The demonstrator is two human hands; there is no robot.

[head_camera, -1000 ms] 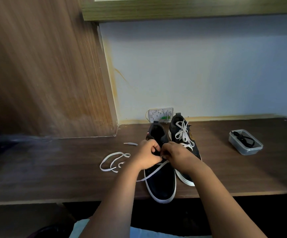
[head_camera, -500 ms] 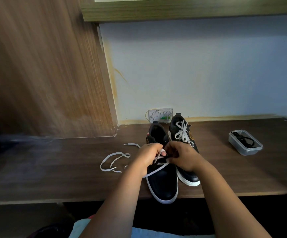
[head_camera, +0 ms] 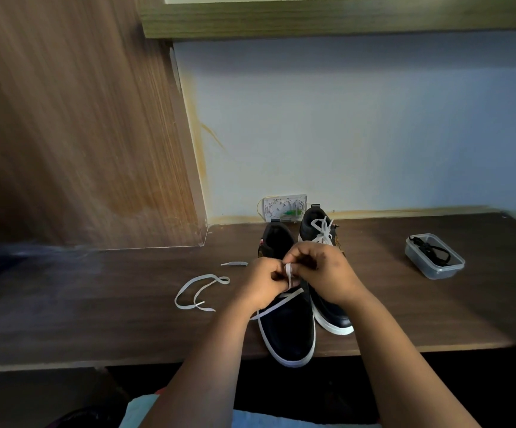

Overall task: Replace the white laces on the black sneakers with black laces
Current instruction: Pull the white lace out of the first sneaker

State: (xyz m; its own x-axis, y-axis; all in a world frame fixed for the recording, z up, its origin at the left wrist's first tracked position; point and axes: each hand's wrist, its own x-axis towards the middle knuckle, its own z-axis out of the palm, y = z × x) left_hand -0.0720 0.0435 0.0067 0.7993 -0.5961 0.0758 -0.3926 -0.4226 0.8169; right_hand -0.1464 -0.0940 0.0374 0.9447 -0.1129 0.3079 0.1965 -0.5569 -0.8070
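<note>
Two black sneakers with white soles stand side by side on the dark wooden desk (head_camera: 96, 319). The left sneaker (head_camera: 290, 332) is mostly unlaced, and its toe juts over the desk's front edge. Its white lace (head_camera: 201, 288) trails off to the left on the desk. Over its eyelets, my left hand (head_camera: 263, 285) and my right hand (head_camera: 321, 273) both pinch a raised loop of that lace. The right sneaker (head_camera: 321, 233) behind keeps its white lace tied. Black laces (head_camera: 432, 251) lie in a clear plastic box (head_camera: 436, 270) at the right.
A white wall socket plate (head_camera: 284, 208) sits on the wall just behind the sneakers. A wooden cabinet side (head_camera: 80, 134) rises at the left, and a shelf (head_camera: 312, 17) runs overhead.
Both hands have lifted slightly and pulled a loop of white lace up out of the left sneaker's eyelets. The sneakers have shifted a little toward me.
</note>
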